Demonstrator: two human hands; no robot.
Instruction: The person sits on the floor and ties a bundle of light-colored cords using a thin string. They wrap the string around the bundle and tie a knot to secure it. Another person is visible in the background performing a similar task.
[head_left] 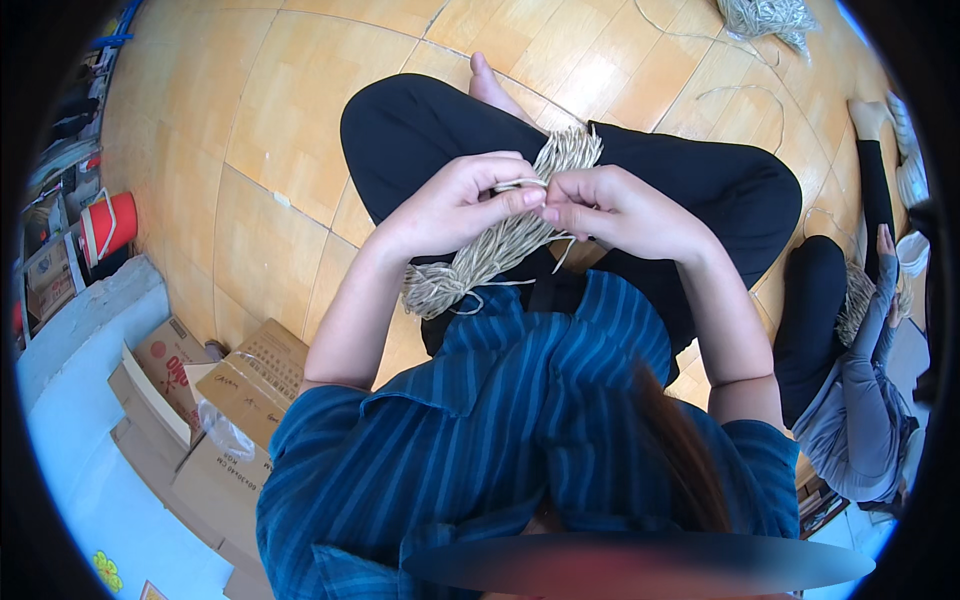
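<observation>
A thick bundle of straw-coloured twisted cord point(490, 255) lies slantwise across my lap, with looped ends at both tips. Above its middle my two hands meet, fingertips almost touching. My left hand point(470, 200) is closed in a pinch on a thin strand of cord point(518, 184) that runs across its fingers. Thumb and fingers of my right hand point(605, 208) are pressed together on the same strand, close by the left fingertips. Exactly where the strand goes between the fingertips is hidden. A few loose ends hang from the bundle beneath my right hand.
I sit cross-legged on a tiled floor point(290, 140). At far right another person point(860, 390) sits beside a similar bundle point(856, 305). A plastic bag of cord point(768, 22) lies top right. Cardboard boxes point(255, 380) and a red bucket point(110, 225) stand at left.
</observation>
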